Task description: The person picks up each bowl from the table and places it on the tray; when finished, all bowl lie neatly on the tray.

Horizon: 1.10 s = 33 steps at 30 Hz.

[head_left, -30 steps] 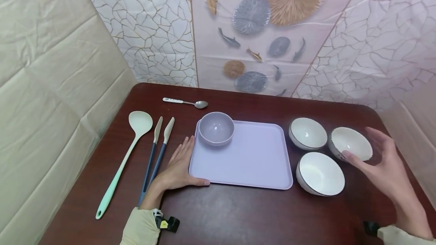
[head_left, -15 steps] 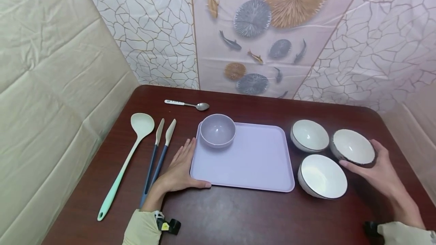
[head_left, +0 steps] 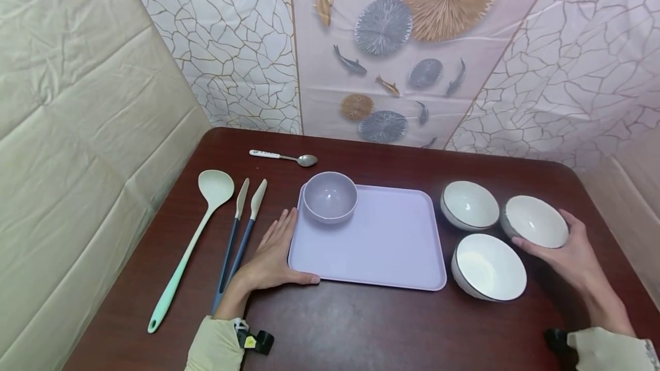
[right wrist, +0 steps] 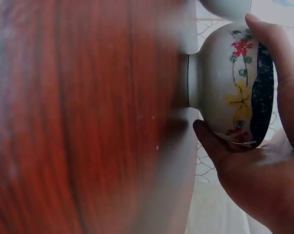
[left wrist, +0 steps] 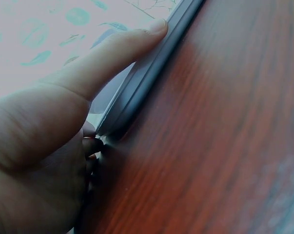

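Note:
My right hand (head_left: 566, 256) grips a white bowl (head_left: 536, 221) at the table's far right, thumb on the near side and fingers round the right side. In the right wrist view this flowered bowl (right wrist: 234, 87) shows a dark blue rim band, with its foot at the table surface. Two more white bowls, a rear one (head_left: 468, 205) and a nearer one (head_left: 488, 268), stand to its left. My left hand (head_left: 270, 259) lies at the lilac tray's (head_left: 381, 239) left front corner, its fingers straight along the left side and its thumb (left wrist: 132, 46) on the front edge.
A lilac bowl (head_left: 330, 198) sits in the tray's back left corner. Left of the tray lie two blue-handled table knives (head_left: 249, 231) and a pale green ladle (head_left: 191, 251). A teaspoon (head_left: 289, 158) lies behind the tray. Fabric walls border the table's back and sides.
My right hand has come down and closed round the far-right bowl, which it only reached beside one second ago. The left hand keeps its place at the tray; the view shifted slightly.

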Each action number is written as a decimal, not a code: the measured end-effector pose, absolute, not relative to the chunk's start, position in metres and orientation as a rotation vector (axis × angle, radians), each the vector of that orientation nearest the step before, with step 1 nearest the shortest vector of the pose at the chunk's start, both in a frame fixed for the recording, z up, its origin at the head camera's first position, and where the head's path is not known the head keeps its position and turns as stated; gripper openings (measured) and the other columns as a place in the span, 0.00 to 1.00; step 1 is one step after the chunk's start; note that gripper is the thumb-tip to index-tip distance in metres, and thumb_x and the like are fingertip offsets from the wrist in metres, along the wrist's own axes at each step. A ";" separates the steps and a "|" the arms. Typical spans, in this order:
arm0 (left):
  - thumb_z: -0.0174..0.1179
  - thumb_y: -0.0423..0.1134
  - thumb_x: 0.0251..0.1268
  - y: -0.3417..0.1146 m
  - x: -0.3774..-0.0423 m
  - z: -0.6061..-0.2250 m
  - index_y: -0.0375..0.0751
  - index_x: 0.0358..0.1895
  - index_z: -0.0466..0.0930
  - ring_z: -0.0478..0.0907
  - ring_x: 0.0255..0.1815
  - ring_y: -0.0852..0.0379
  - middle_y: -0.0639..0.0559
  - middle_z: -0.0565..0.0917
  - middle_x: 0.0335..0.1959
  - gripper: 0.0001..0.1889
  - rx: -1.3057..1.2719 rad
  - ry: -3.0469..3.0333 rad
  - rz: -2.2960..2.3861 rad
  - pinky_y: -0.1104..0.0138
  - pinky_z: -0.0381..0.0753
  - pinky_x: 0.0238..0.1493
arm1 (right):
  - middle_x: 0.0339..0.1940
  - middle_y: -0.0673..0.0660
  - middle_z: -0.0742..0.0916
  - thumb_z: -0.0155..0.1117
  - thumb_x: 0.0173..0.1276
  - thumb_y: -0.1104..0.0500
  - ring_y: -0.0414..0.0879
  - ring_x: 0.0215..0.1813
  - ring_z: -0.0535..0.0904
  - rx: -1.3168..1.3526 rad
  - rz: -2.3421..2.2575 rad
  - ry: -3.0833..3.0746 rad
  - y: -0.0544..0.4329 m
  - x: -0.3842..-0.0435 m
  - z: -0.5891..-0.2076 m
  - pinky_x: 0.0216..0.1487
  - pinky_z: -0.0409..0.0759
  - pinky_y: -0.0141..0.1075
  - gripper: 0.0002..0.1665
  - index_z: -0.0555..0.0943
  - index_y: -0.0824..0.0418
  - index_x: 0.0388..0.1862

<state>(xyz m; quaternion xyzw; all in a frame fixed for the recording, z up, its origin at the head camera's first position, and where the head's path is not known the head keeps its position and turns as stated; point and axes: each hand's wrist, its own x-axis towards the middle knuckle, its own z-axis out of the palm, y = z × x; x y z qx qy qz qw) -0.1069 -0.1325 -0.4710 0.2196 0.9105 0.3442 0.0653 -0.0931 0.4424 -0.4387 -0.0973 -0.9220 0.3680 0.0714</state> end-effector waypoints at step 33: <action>0.73 0.71 0.35 -0.132 -0.108 -0.470 0.37 0.79 0.34 0.34 0.79 0.47 0.41 0.42 0.79 0.74 0.664 2.747 1.046 0.53 0.35 0.75 | 0.63 0.52 0.70 0.84 0.36 0.72 0.38 0.55 0.71 0.273 1.313 -2.693 0.327 -0.036 -0.355 0.49 0.69 0.17 0.69 0.57 0.54 0.77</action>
